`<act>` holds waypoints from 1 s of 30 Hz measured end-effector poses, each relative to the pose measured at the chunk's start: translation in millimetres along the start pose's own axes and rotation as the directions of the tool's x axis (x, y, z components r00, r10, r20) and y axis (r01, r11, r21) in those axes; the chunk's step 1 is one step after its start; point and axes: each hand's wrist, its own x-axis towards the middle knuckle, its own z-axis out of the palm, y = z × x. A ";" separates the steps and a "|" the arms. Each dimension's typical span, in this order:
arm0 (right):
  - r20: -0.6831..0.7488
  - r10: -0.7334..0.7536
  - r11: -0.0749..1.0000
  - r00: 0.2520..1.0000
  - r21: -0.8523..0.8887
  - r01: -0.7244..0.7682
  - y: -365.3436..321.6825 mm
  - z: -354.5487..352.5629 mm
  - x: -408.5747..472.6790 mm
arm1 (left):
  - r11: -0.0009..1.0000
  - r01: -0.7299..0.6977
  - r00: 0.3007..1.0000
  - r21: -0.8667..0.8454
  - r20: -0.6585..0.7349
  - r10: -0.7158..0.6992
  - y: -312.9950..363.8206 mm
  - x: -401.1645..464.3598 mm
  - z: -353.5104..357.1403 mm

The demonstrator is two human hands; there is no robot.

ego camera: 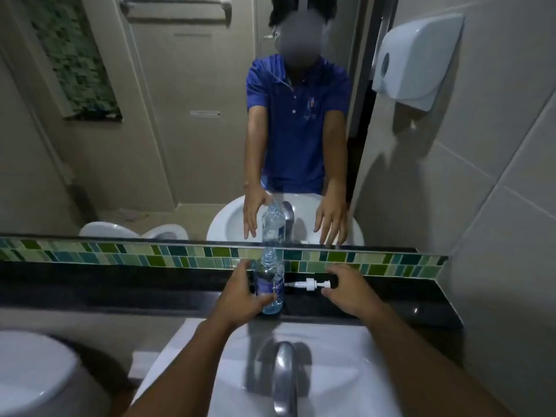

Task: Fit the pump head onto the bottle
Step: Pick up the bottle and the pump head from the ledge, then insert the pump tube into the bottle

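I am looking down at a narrow black polished worktop (pixel 120 293) that runs behind a white sink (pixel 210 356), with a chrome tap (pixel 284 374) curving toward me at the bottom of the view. A band of green and teal mosaic tiles (pixel 135 257) runs along the back of the worktop, and above it a mirror (pixel 150 130) shows a beige door and a second patch of the same mosaic. The wall to my right is large pale tile, and a white paper dispenser (pixel 416 60) hangs on it. A white rounded fixture (pixel 36 377) fills the lower left corner.

The bottle (pixel 269 281) stands upright on the worktop, just behind the sink. It is clear plastic with a blue label, holds clear liquid, and its neck is uncapped. The pump head (pixel 311 284) is white and lies on its side on the worktop just to the right of the bottle, its thin dip tube pointing toward the bottle's label.

My left hand (pixel 243 294) is curled around the lower part of the bottle, with thumb and fingers touching it. My right hand (pixel 350 291) is open with fingers bent, and its fingertips (pixel 326 291) sit at the outer end of the pump head; I cannot tell whether they touch it.
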 end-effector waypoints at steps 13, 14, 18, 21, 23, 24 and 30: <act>-0.129 0.035 0.998 0.991 0.061 -0.027 2.1 56.9 14.6 | 0.993 -0.006 0.996 -0.120 -0.084 -0.004 -23.5 6.9 8.6; -0.154 0.046 0.992 0.987 0.127 -0.026 0.4 53.8 8.0 | 0.994 -0.021 0.995 -0.108 -0.097 0.011 -22.1 1.1 4.8; -0.296 0.120 0.914 0.948 0.405 0.011 -12.2 26.0 -29.3 | 0.997 -0.067 0.990 -0.027 -0.122 0.064 -16.8 -25.9 -11.0; -0.395 0.152 0.838 0.906 0.537 0.094 -22.9 -3.6 -70.0 | 0.996 -0.076 0.979 0.050 -0.185 0.084 -16.6 -51.8 -18.7; -0.406 0.175 0.778 0.897 0.615 0.127 -29.6 -20.7 -101.1 | 0.991 -0.072 0.972 0.111 -0.217 0.094 -18.6 -70.3 -22.1; -0.402 0.180 0.750 0.898 0.647 0.139 -32.4 -27.8 -116.3 | 0.987 -0.066 0.969 0.145 -0.225 0.098 -19.2 -79.6 -23.6; -0.311 0.128 0.714 0.942 0.688 0.131 -43.3 -44.3 -167.6 | 0.975 -0.019 0.967 0.220 -0.243 0.074 -22.3 -107.4 -27.5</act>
